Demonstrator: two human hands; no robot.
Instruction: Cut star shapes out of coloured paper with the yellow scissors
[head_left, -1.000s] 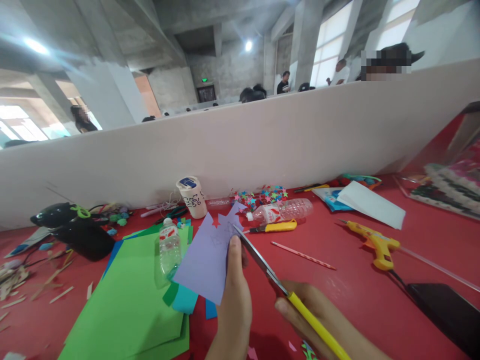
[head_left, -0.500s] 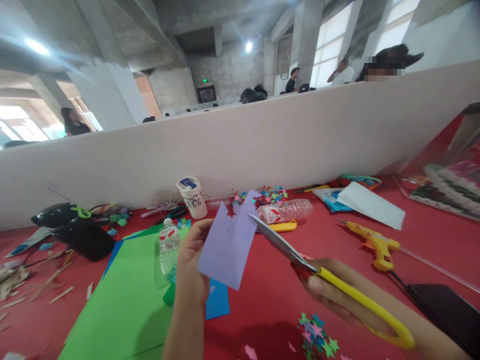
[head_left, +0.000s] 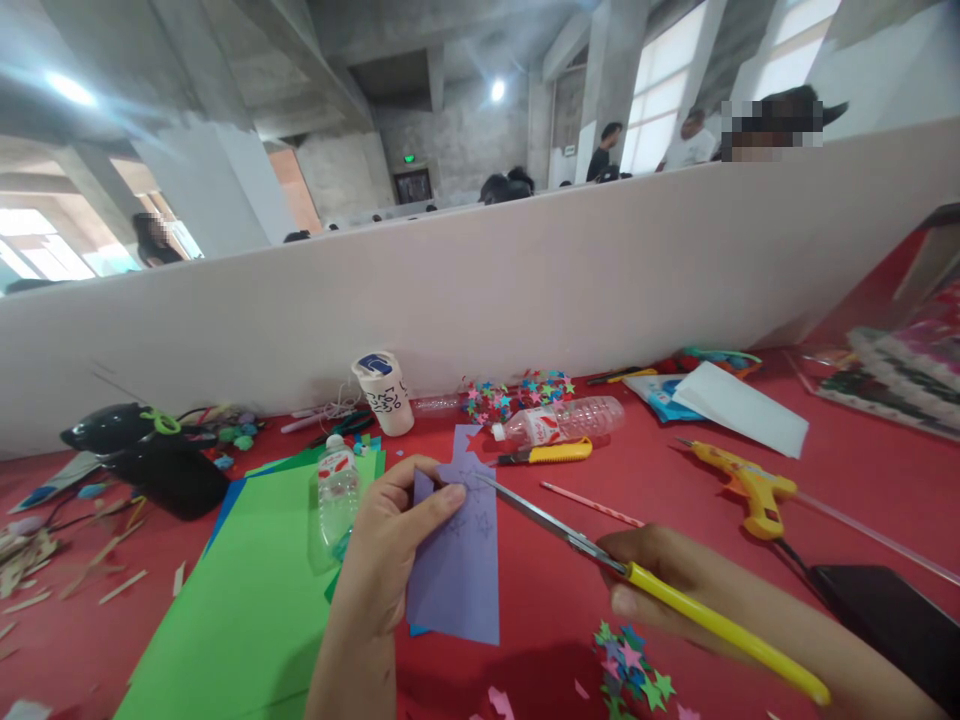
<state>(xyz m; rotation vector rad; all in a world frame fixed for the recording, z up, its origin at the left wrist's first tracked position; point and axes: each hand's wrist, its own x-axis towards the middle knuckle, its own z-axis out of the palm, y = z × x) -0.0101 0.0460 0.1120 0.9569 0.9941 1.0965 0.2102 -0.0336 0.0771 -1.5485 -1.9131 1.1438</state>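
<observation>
My left hand (head_left: 386, 545) pinches a strip of purple paper (head_left: 459, 570) with pencilled star outlines, held upright over the red table (head_left: 675, 500). My right hand (head_left: 675, 585) grips yellow-handled scissors (head_left: 600, 555). Their blades point left, with the tips at the paper's upper right edge near my left thumb. A small heap of cut paper stars (head_left: 630, 670) lies just below the scissors.
Green and blue paper sheets (head_left: 247, 600) and a small water bottle (head_left: 337, 495) lie left. Behind are a paper cup (head_left: 384, 392), a lying bottle (head_left: 562, 420), a yellow utility knife (head_left: 547, 452) and a pink pencil (head_left: 592, 505). A yellow glue gun (head_left: 742, 485) lies right. People move beyond the white partition (head_left: 525, 280).
My left hand has lowered and turned the purple paper, with the thumb now across its top. The scissors have dropped and swung in until the blade tips meet the paper's edge.
</observation>
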